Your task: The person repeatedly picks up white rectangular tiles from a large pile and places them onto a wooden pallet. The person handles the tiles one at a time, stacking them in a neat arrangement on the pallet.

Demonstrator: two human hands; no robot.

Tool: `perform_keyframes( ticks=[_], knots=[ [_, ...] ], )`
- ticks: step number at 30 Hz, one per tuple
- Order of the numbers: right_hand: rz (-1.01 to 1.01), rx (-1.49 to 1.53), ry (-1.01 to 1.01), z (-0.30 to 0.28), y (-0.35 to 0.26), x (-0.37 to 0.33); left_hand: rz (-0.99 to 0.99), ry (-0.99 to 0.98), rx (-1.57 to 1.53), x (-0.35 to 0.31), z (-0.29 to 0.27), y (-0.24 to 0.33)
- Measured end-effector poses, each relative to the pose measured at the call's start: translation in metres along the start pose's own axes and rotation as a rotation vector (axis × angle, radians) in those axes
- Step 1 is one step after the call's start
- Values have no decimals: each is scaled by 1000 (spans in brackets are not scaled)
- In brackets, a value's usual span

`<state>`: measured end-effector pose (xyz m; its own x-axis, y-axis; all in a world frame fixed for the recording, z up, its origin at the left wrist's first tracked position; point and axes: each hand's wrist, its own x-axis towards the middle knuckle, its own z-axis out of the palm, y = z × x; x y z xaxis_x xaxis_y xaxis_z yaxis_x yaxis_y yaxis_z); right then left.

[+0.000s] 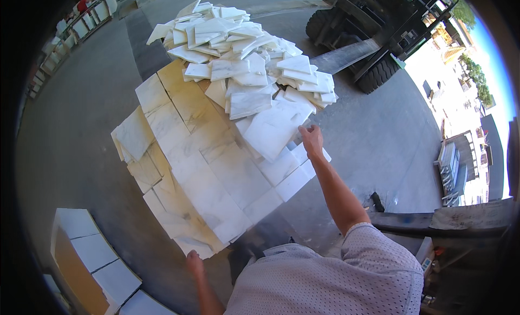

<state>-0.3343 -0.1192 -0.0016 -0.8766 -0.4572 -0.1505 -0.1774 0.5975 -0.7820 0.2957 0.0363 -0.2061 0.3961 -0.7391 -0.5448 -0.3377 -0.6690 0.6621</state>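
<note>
A large white marble tile lies tilted at the near edge of a heap of broken marble pieces. My right hand is closed at this tile's right corner, fingertips on its edge. Beneath and nearer to me spreads a layer of flat white marble tiles, some stained yellow. Low in the view, my left hand is by the corner of a marble piece on the layer's lower left. Its fingers are drawn together, and whatever may be in them is hidden.
A forklift stands beyond the heap at the far right, one flat fork reaching toward it. More white tiles stand at the lower left. A dark beam runs at my right. Grey concrete floor surrounds the stack.
</note>
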Motion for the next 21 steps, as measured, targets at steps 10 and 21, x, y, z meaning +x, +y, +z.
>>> perform_keyframes(
  ticks=[10,21],
  knots=[
    [-387,-155,161,8,-25,42,250,-593,-266,-94,149,284],
    [-351,-128,53,8,4,-36,340,-648,-320,-74,248,403]
  ],
)
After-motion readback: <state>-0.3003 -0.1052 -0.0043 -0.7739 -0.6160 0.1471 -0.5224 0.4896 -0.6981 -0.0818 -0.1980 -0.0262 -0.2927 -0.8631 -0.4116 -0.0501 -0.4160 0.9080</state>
